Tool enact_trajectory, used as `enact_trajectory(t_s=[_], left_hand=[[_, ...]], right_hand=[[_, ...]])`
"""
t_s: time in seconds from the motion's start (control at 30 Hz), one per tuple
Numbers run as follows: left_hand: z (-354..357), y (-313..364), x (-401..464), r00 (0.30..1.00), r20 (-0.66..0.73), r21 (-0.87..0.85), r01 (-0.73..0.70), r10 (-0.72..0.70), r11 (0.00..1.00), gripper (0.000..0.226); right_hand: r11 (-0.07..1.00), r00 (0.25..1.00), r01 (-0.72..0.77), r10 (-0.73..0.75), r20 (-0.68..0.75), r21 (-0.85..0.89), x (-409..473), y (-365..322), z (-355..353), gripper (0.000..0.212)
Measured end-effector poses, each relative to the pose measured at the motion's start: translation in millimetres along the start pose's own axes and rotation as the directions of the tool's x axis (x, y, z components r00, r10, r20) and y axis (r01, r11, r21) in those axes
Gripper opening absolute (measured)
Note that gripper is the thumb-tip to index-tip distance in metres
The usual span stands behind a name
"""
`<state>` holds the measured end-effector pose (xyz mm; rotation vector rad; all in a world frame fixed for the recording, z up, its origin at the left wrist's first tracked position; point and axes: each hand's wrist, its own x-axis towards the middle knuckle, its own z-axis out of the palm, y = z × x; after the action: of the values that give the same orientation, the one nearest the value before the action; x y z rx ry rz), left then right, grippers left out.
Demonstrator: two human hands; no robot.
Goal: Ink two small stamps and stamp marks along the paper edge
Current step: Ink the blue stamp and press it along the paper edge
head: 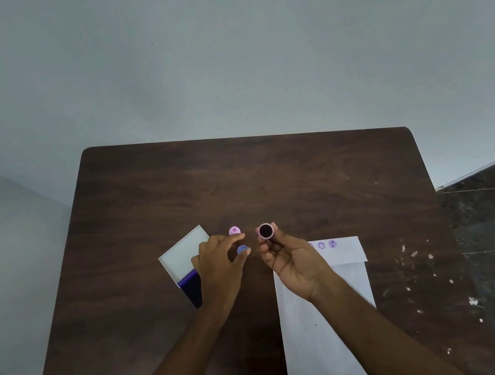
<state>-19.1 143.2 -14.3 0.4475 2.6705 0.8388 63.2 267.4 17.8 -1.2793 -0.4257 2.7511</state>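
Nearest: white rectangular paper sheet [325, 334] flat on dark brown wooden worktop [270, 178], far end folded or overlapped. Three purple round stamp marks [321, 245] along far edge, leftmost partly hidden behind hand. Right hand [294, 263] over paper's far-left corner, fingers [269, 255] closed round small pink cylindrical stamp [266, 231], dark inked face tipped up toward camera. Left hand [218, 263] over open ink pad case [183, 258] with white lid and dark blue pad, fingers narrow, pinching small blue round stamp or cap [242, 249]; cannot tell which. Just beyond, small pink round cap [234, 230] loose on worktop.

Risks, judged: wet face smearing onto fingers while turned over; uneven press giving partial mark; unheld paper sliding under stamp, blurring row; overlap with existing marks.
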Motion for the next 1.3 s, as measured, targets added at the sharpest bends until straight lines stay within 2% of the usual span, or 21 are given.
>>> enact_trajectory(t_s=[0.07,0.1,0.17,0.27,0.37,0.63,0.9,0.97,1.03,1.13,1.2,1.3], left_hand=[[-15.7,12.5,-8.5,1.0,0.006,-0.296,-0.017,0.02,0.955,0.031],[-23.8,19.7,-13.3,0.998,0.025,-0.392,-0.04,0.054,0.919,0.033],[-35.7,32.6,-20.8,0.991,0.063,-0.472,-0.071,0.114,0.879,0.04],[-39.5,44.9,-25.0,0.992,0.109,-0.448,-0.01,0.066,0.894,0.05],[-37.0,45.9,-24.9,0.994,0.112,-0.407,0.053,-0.008,0.912,0.05],[-38.3,34.0,-29.5,1.0,0.001,-0.344,-0.009,0.01,0.939,0.048],[-42.7,21.8,-35.2,0.999,-0.034,-0.398,-0.013,-0.001,0.917,0.048],[-47.0,13.4,-39.3,0.997,-0.067,-0.427,-0.06,0.034,0.902,0.046],[-51.9,-1.1,-43.6,0.991,-0.107,-0.435,-0.122,0.084,0.892,0.041],[-56.6,-35.3,-51.3,0.988,-0.143,-0.376,-0.108,0.058,0.92,0.027],[-55.7,-61.6,-55.8,0.987,-0.161,-0.318,-0.061,0.01,0.946,0.024],[-49.3,-96.3,-60.9,0.99,-0.139,-0.134,-0.023,0.004,0.991,0.037]], right_hand=[[1.0,1.0,0.004,-0.004,-0.009,-0.02,1.5,0.8,-0.7,0.036],[1.0,1.0,0.002,-0.003,-0.013,-0.028,2.3,1.7,-0.8,0.035],[1.0,1.0,-0.006,0.006,-0.025,-0.026,3.6,3.5,-0.8,0.031],[0.999,0.999,-0.045,0.045,-0.011,-0.01,2.7,5.2,2.9,0.031],[0.998,0.998,-0.063,0.062,-0.02,-0.022,-0.1,8.6,7.1,0.03],[0.996,0.997,-0.075,0.076,0.011,-0.044,-6.8,16.4,10.1,0.031],[0.995,0.993,-0.093,0.095,0.065,-0.046,-5.8,25.5,14.2,0.031],[0.993,0.995,-0.071,0.077,0.069,-0.092,-3.5,28.9,14.0,0.029],[0.975,0.997,-0.008,0.025,0.073,-0.224,-0.6,32.3,13.5,0.03],[0.847,0.992,0.123,-0.107,0.061,-0.517,3.8,39.8,13.4,0.032],[0.697,0.976,0.175,-0.215,0.03,-0.695,6.3,46.4,14.3,0.027],[0.437,0.923,0.202,-0.385,0.02,-0.876,13.6,61.6,16.6,0.016]])
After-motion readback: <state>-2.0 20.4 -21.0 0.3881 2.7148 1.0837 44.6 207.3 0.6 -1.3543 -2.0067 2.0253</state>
